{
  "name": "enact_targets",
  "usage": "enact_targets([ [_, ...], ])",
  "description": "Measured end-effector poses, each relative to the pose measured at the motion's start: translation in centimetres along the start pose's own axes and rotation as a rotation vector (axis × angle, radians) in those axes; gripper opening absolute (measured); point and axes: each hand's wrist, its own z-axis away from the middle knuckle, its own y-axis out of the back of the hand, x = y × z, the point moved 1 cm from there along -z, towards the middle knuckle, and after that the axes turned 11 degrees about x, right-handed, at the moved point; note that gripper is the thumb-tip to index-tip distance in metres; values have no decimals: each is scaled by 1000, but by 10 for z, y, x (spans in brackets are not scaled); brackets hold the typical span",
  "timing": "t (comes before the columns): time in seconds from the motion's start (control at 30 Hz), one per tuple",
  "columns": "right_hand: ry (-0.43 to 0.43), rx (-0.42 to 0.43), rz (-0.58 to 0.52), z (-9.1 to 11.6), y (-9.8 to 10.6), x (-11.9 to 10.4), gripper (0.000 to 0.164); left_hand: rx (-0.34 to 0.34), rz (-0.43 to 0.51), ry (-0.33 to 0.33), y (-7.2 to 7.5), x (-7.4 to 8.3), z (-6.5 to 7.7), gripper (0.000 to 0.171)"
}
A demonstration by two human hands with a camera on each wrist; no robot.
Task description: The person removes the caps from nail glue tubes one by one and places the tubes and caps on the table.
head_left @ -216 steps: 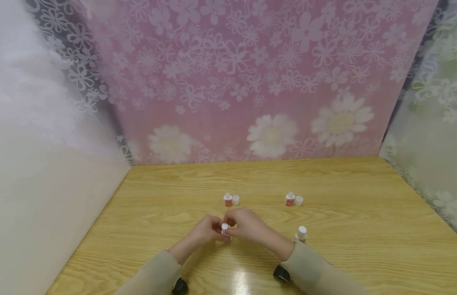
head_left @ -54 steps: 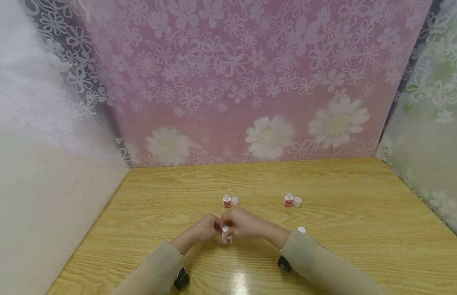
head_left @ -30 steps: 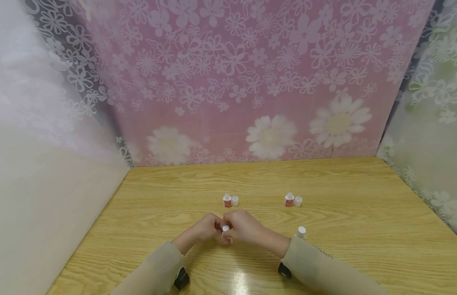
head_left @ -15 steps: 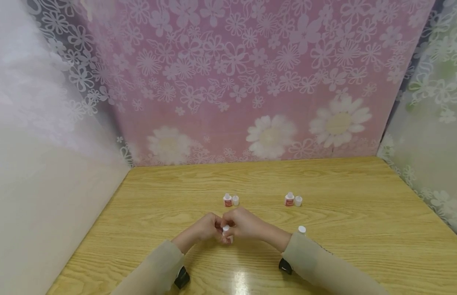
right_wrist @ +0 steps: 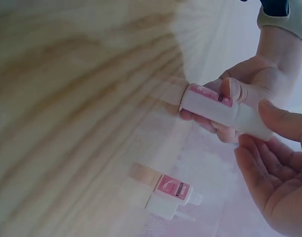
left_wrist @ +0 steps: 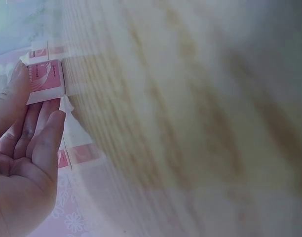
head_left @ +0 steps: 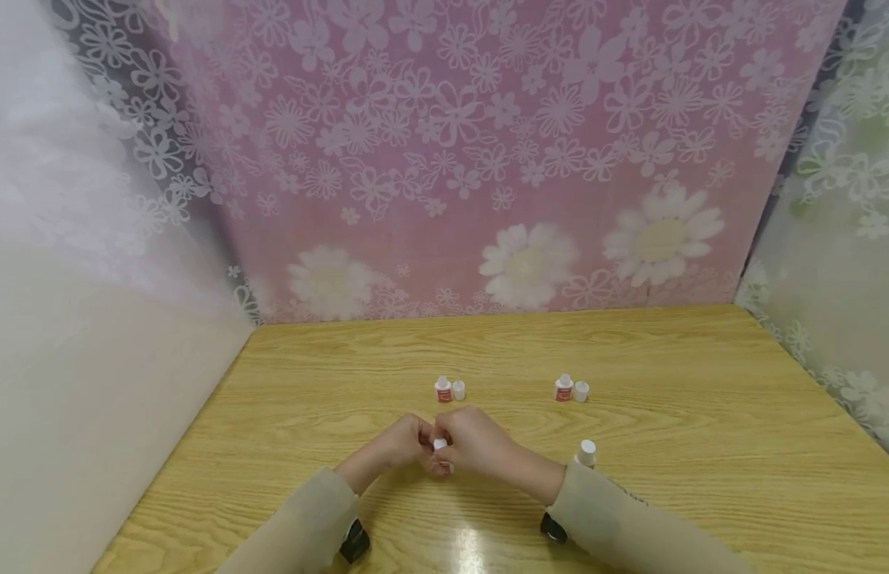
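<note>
A small white bottle (right_wrist: 207, 106) with a pink-red label stands upright on the table, its base right at the wood. My left hand (head_left: 404, 442) grips its body, thumb on one side and fingers behind. The right hand (head_left: 476, 438) pinches the white cap (right_wrist: 252, 123) between thumb and fingers. In the head view the two hands meet and hide most of this bottle. From the left wrist, the label and lower body (left_wrist: 46, 81) show beside the thumb.
Behind the hands stand two uncapped bottles, one centre (head_left: 443, 392) and one further right (head_left: 563, 389). Each has a white cap (head_left: 459, 390) (head_left: 581, 391) beside it. Another capped bottle (head_left: 586, 454) stands by the right sleeve, partly hidden. Flowered sheets (head_left: 444, 159) enclose the wooden table (head_left: 344, 359).
Both hands stay at the same bottle throughout. The right fingers and wrist turn back and forth on the cap, now curled lower over it than half a second ago. The other bottles stay put.
</note>
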Motion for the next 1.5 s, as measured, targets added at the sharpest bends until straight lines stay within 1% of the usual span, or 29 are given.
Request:
enact_targets([
  [0.2,63,-33,-65,-3,2,1,12,-20,11,-12,1,2,0,18],
  [0.33,79,-57,-99,-4,3,3,14,-26,21,-13,0,1,0,15],
  [0.43,71,-68,-113,-3,3,5,13,-30,35,-4,0,1,1,14],
  [0.5,59,-70,-120,-2,2,5,13,-31,27,-5,0,2,2,14],
  [0.67,5,-33,-95,0,2,5,11,-14,-11,-10,0,1,2,14],
  [0.77,-19,-9,-79,1,2,6,14,-13,-15,-11,0,0,1,13],
  [0.93,-7,-2,-78,2,1,7,19,-8,-29,-8,0,0,1,12],
  [1.13,-13,1,-43,1,0,5,19,-18,-31,0,1,-2,1,12],
  [1.33,-21,0,-25,0,0,4,19,-35,3,7,0,-2,3,17],
  [1.5,-12,-1,-41,0,0,5,19,-51,97,21,-1,0,5,15],
])
